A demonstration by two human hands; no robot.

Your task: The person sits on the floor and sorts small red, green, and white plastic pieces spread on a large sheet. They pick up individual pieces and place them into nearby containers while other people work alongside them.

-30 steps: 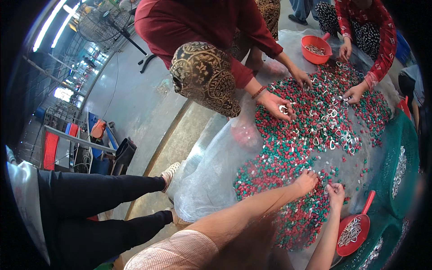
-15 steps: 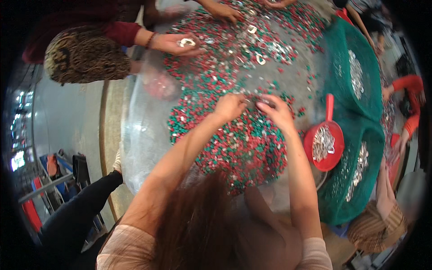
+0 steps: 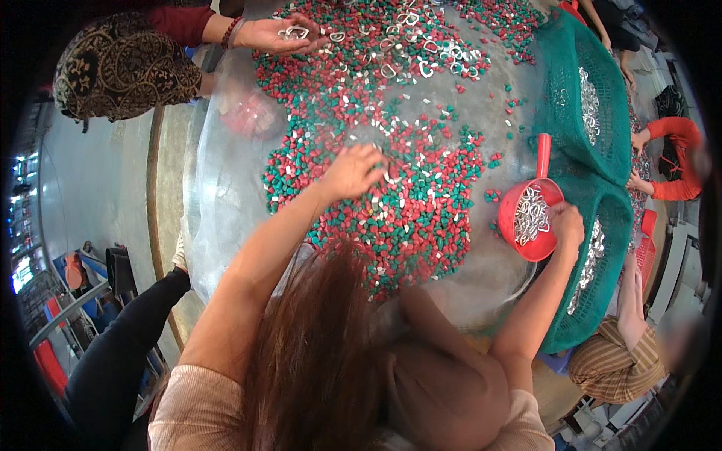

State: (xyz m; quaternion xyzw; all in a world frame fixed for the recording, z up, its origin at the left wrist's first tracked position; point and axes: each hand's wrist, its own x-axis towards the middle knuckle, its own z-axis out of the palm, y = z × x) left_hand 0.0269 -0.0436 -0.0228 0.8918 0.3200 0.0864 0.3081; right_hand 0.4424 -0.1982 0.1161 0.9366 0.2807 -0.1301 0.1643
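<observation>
My left hand point(image 3: 352, 173) reaches over the pile of small red, green and white pieces point(image 3: 398, 218), its fingers apart and slightly bent. A pale bit lies by its fingertips. On the right, my right hand point(image 3: 566, 224) is at the rim of a red dipper point(image 3: 509, 214), with its bunched fingers over the edge. Whatever those fingers hold is hidden. Inside the dipper is a heap of silvery metal rings point(image 3: 532, 214). More loose metal rings point(image 3: 427, 69) are scattered on the pile's far part.
Two green mesh baskets point(image 3: 560, 64) stand at the right, with metal rings inside. At the far left a co-worker's hand point(image 3: 274, 35) holds rings palm up. Another person in orange sleeves point(image 3: 671, 192) works beyond the baskets. Clear plastic sheeting point(image 3: 218, 195) covers the left side.
My right hand has left the pile and moved right to the dipper. My left hand has shifted left, its fingers now apart. The co-worker's second hand at the top is no longer in view.
</observation>
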